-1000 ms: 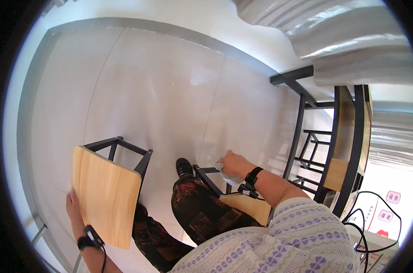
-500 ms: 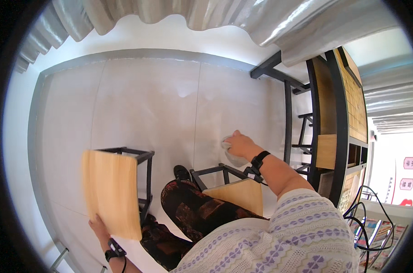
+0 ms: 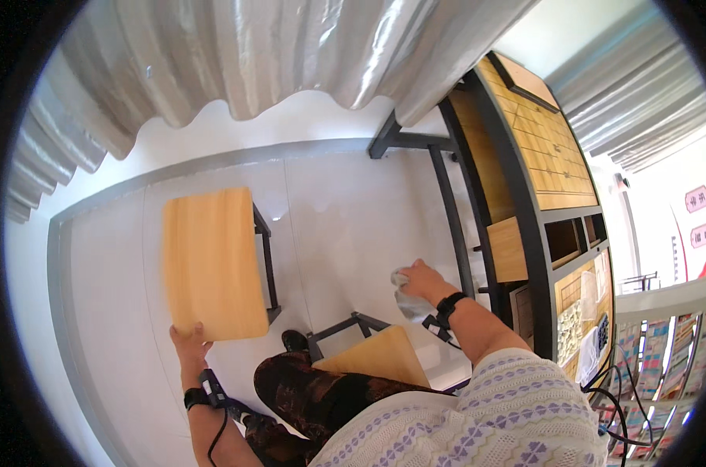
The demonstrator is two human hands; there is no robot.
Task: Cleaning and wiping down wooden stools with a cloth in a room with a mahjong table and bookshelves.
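Observation:
My left hand (image 3: 189, 344) is closed on the near edge of a stool (image 3: 213, 265) with a pale wooden seat and dark legs. The stool's seat is turned up toward me, and its frame shows at the right side. My right hand (image 3: 425, 283) is bunched around a grey-white cloth (image 3: 410, 306), which hangs below the fingers above the floor. A second wooden stool (image 3: 382, 356) with a dark frame stands beside my legs, partly hidden by my thigh.
To the right stands a dark-framed game table (image 3: 536, 183) with gridded boards, an open wooden drawer (image 3: 507, 249) and small pale pieces (image 3: 571, 331). A silvery curtain (image 3: 291, 62) hangs ahead. Black cables (image 3: 621, 389) dangle at my right near a magazine rack (image 3: 664, 366).
My left hand has moved the stool forward and farther from my legs. My right hand still holds the cloth, now a little lower in view. The view has tilted up and turned right.

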